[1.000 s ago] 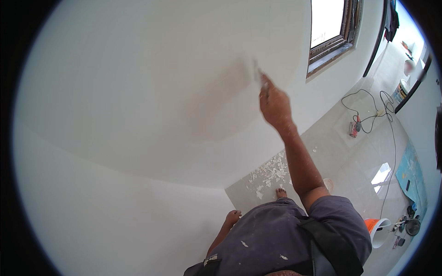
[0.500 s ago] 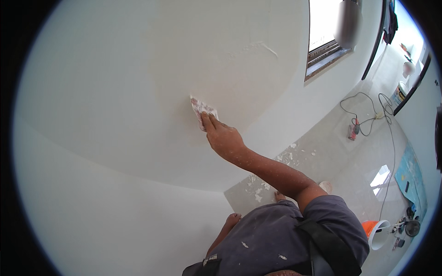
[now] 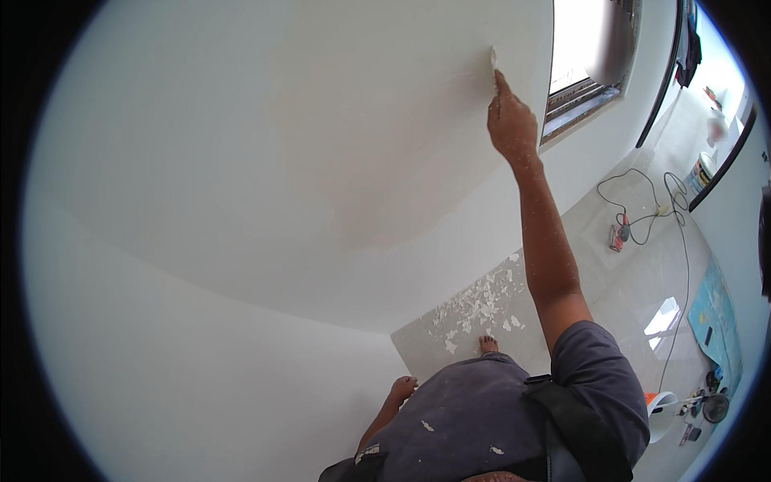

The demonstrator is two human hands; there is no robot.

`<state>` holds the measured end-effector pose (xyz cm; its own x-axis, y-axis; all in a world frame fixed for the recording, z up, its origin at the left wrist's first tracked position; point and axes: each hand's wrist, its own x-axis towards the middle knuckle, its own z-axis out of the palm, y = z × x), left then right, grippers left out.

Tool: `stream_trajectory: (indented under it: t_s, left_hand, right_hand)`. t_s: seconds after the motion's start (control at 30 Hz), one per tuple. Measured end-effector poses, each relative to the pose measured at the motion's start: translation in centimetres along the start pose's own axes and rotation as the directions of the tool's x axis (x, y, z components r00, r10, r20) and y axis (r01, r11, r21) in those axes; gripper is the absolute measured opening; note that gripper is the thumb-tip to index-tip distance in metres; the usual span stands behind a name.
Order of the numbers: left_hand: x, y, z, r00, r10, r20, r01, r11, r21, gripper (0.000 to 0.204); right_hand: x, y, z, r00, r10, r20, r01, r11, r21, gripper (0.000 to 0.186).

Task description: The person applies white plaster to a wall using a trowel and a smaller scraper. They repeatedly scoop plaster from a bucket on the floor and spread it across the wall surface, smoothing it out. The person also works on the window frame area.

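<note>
1. My right hand (image 3: 512, 124) was stretched high up the white wall (image 3: 265, 161), the arm nearly straight, which was the only way to get that far up beside the window (image 3: 586, 68).

2. That hand was closed around a small scraper (image 3: 493, 60), forefinger laid along it. Only the pale blade showed above the fingertip; the handle was buried in the grip. The finger sat there, I judged, to press the blade flat.

3. The scraper blade was touching the wall just left of the window frame, its edge against the surface and not lifted off it.

4. My left hand (image 3: 401, 389) hung low by my hip, near the foot of the wall and well apart from the scraper. It looked empty with the fingers loosely curled, though it was too small for me to be sure.

5. A faintly darker, tan patch (image 3: 361, 161) spread across the wall below and left of the blade, different in tone from the white around it.

6. On the tiled floor (image 3: 626, 289), white flakes (image 3: 478, 309) lay scattered close to the wall, right under the reach of the arm, beside my bare foot (image 3: 487, 344).

7. Further off, a cable (image 3: 650, 213) looped across the floor, and a white bucket (image 3: 660, 414) stood near my right side, within a step.
</note>
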<state>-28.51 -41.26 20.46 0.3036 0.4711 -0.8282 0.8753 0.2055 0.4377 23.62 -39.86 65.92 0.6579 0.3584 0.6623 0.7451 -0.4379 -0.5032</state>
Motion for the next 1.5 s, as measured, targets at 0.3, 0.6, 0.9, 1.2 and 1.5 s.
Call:
stream_trajectory:
  t_s: [0.3,0.6,0.9,1.2,1.5]
  left_hand:
    - [-0.3,-2.6,0.0,0.999,0.052,-0.008,-0.052,0.996,-0.067,0.040]
    - [-0.7,-3.6,0.1,0.998,0.045,-0.033,-0.048,0.996,-0.079,0.038]
    - [8.8,-8.4,2.5,0.993,0.117,0.008,-0.117,0.991,0.063,0.041]
    - [2.3,-0.6,0.2,0.995,0.067,0.069,-0.069,0.997,0.024,0.032]
    - [-0.2,1.1,-0.2,0.999,0.046,-0.004,-0.046,0.998,-0.042,0.033]
  right_hand:
    - [-10.5,-10.9,5.4,0.982,-0.188,0.033,0.180,0.969,0.169,0.066]
    - [-18.5,-18.1,8.8,0.899,-0.350,0.265,0.277,0.920,0.276,0.074]
    - [-16.6,-13.3,4.5,0.914,-0.307,0.265,0.183,0.895,0.407,0.042]
    - [-0.9,8.2,-1.4,0.993,0.105,-0.060,-0.092,0.976,0.199,0.045]
    - [-4.1,3.6,3.8,0.996,0.080,0.040,-0.085,0.987,0.137,0.047]
